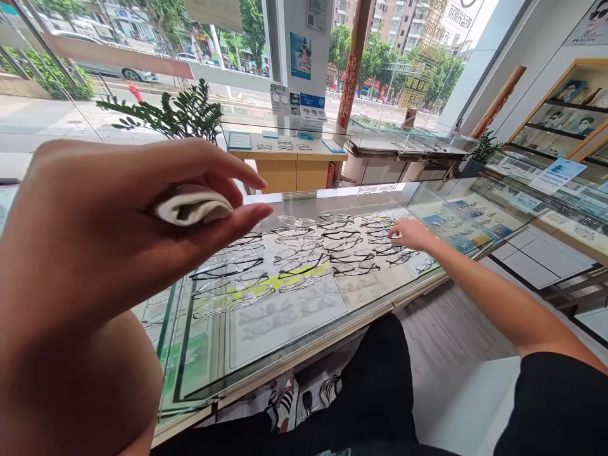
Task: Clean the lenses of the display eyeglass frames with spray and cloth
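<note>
The left hand is curled around a rolled pale cloth, thumb and fingertips apart; the cloth looks soft and light, and should tolerate a loose grip anywhere. The right hand reaches, fingers bent, to the far-right rows of eyeglasses set out on the glass display counter, and from here I cannot tell whether it grips a frame. Treat each pair as light, thin-limbed and easily bent: hold at bridge or rim, clear of the smooth, smudge-prone lenses.

hands: 2 | rolled cloth: 1 | eyeglasses: over twelve | shoes: 2
</note>
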Tool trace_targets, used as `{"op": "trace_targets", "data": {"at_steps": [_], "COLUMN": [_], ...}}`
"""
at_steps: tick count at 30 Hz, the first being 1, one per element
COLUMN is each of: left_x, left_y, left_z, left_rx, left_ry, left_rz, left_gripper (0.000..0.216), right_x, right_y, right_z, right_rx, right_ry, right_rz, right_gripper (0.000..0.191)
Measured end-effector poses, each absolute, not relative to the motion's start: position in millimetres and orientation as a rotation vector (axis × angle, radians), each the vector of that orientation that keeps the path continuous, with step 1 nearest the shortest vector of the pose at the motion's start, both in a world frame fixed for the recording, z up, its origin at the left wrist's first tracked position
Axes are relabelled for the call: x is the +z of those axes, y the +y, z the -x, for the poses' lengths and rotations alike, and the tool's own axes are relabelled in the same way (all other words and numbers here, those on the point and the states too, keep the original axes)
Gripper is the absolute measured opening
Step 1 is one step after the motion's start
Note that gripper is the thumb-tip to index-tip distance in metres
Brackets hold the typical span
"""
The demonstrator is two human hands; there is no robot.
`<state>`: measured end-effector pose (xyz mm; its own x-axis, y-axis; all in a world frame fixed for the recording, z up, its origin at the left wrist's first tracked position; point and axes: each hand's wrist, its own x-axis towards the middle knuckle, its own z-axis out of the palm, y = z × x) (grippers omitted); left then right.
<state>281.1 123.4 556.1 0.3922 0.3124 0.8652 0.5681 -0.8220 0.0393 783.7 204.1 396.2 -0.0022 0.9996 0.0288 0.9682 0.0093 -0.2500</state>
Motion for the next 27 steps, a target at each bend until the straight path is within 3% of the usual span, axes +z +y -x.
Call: {"op": "trace_targets", "data": {"at_steps": [10,21,27], "left_x": [551.8,551.8,550.6], "left_y": [118.7,120.9,122.7], "left_z": [-274.8,-273.8,-270.5], "left_rx": [-1.401,-1.38,-1.353], "left_ry": [-1.019,-0.996,-0.988], "left_rz": [2.498,2.478,2.466], "left_gripper": [0.024,0.024,0.021], "right_x": [385.2,386.1,402.6], "right_y": [213.2,222.3,256.5], "right_z": [-776.9,-776.4,-779.8], "right_rx": [-0.157,-0.219,-0.303], "right_ry": [-2.515,-2.508,-2.34], "right_rz": [2.151,2.116,2.216], "right_gripper": [0.02,0.023,0.037]}}
